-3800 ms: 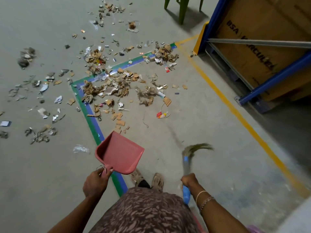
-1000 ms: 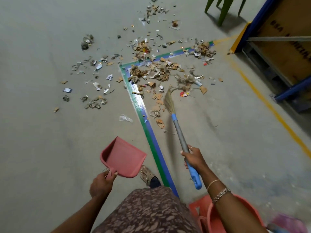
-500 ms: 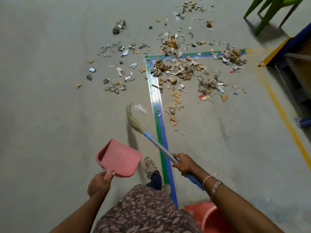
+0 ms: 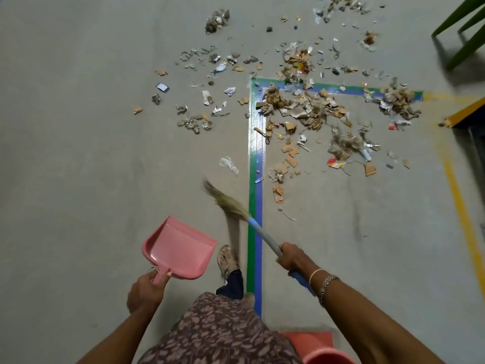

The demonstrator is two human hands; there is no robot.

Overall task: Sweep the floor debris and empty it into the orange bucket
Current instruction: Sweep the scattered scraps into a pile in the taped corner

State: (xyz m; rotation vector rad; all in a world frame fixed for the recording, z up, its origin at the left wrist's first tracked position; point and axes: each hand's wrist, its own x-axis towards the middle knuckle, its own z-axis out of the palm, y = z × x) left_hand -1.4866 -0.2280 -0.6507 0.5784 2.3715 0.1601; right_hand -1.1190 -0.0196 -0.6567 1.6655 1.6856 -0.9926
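Observation:
Torn cardboard, paper and plastic debris [image 4: 304, 109] lies scattered over the grey floor ahead, thickest inside the corner of the green and blue tape [image 4: 256, 143]. My left hand [image 4: 147, 291] grips the handle of a pink dustpan [image 4: 181, 249], held above the floor with nothing in it. My right hand [image 4: 295, 258] grips the blue-and-grey handle of a grass broom [image 4: 228, 202], whose bristles point up and left, just left of the tape. The orange bucket [image 4: 328, 357] shows at the bottom edge, behind my right arm.
A yellow floor line [image 4: 462, 216] runs down the right side. Green chair legs [image 4: 464, 35] stand at the top right, and a rack's yellow foot [image 4: 464, 115] juts in from the right edge. My sandalled foot [image 4: 227, 260] is between dustpan and tape.
The view has swung left, so the debris sits further right. The broom has swept from the debris pile leftward across the tape and now points up-left. The dustpan stays held in place.

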